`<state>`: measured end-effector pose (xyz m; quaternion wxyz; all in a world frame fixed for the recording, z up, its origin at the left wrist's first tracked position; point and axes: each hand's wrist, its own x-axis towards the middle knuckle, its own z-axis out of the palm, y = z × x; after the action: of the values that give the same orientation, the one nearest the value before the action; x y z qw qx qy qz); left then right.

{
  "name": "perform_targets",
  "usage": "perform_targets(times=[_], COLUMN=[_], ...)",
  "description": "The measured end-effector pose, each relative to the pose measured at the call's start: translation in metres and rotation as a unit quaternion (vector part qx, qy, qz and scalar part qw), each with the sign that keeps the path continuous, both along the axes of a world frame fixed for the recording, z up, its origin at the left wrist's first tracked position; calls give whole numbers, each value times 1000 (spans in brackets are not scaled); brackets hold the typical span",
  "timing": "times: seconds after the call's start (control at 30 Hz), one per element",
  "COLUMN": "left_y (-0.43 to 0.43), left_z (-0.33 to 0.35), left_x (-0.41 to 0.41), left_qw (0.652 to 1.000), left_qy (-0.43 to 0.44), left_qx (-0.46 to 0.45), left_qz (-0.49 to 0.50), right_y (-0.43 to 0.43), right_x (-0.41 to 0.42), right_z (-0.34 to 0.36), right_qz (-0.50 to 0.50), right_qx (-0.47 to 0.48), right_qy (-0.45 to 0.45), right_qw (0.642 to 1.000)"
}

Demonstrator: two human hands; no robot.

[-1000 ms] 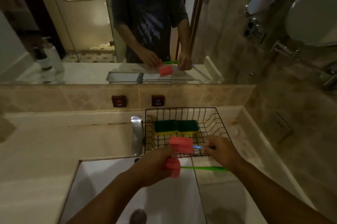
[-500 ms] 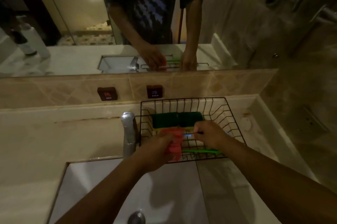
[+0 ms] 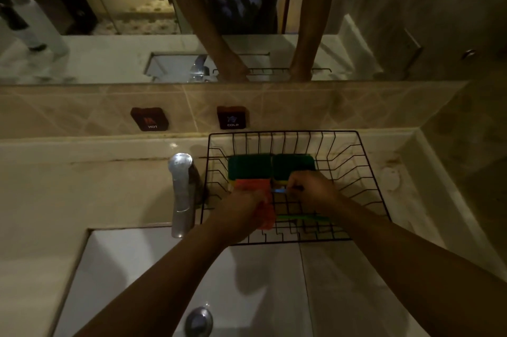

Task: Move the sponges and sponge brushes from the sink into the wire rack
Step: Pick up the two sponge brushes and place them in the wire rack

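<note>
A black wire rack (image 3: 354,172) stands on the counter behind the sink (image 3: 137,281). Two green-topped sponges (image 3: 270,166) lie side by side at its back. Both my hands are inside the rack. My left hand (image 3: 241,213) grips the red foam heads of two sponge brushes (image 3: 252,185). My right hand (image 3: 312,191) pinches the blue handle (image 3: 278,190) of the upper brush. The lower brush's green handle (image 3: 301,218) lies along the rack floor below my right wrist. The sink basin holds only its drain plug (image 3: 199,321).
A chrome tap (image 3: 182,194) stands just left of the rack. Hot and cold buttons (image 3: 231,117) sit on the tiled backsplash under a mirror. The counter runs left of the tap and right of the rack to a tiled side wall.
Both hands carried the two sponge brushes from above the sink's back edge forward and down into the rack. The view tilted downward.
</note>
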<state>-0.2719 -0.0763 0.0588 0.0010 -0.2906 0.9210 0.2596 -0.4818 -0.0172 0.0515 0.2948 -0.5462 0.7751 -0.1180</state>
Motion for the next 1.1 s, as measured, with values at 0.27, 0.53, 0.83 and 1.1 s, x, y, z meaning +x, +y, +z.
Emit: perform_targets(times=[0.27, 0.53, 0.83, 1.1], left_y=[5, 2, 0, -3], left_z=[-17, -17, -20, -18], left_x=[2, -1, -2, 0], left_qw=[1000, 1000, 999, 997], left_qy=[-6, 5, -2, -19], left_qx=[1, 29, 44, 77], left_qz=[16, -2, -7, -6], right_y=[-1, -2, -1, 0], right_x=[1, 5, 6, 10], right_z=[-7, -9, -16, -10], right_qz=[18, 49, 41, 36], right_qx=[11, 21, 36, 19], right_qy=[10, 53, 40, 58], right_qw=[1000, 997, 998, 998])
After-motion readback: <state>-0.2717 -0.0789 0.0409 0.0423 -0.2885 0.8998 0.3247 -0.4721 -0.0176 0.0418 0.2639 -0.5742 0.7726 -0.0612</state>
